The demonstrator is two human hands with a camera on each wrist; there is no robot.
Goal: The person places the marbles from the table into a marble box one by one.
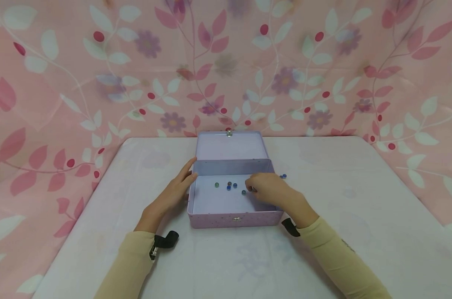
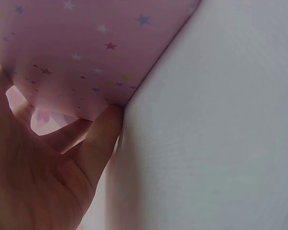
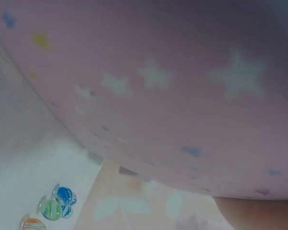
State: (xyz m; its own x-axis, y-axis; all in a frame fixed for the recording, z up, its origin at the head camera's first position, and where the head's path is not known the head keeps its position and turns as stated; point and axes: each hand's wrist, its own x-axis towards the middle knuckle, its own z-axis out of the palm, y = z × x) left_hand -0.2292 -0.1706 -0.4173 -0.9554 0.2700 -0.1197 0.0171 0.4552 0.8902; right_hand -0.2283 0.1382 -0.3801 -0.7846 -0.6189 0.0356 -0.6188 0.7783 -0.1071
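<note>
A lilac tin box (image 1: 233, 221) with small printed stars stands with its hinged lid (image 1: 231, 145) raised at the back. Inside lie several small glass marbles, among them a green marble (image 1: 216, 185) and a blue marble (image 1: 235, 185). My right hand (image 1: 272, 189) reaches over the box's right wall, its thumb and forefinger pinching a small dark marble (image 1: 251, 189) just above the bottom. My left hand (image 1: 175, 189) rests against the left wall, fingers spread along it; in the left wrist view a fingertip (image 2: 108, 115) touches the starred side low by the cloth.
A white cloth (image 1: 143, 158) covers the table, with a pink floral curtain (image 1: 226, 66) behind it. Beyond the box's right side lie more marbles, including a blue marble (image 3: 66, 195), a green marble (image 3: 51, 211) and an orange-streaked marble (image 3: 33, 224).
</note>
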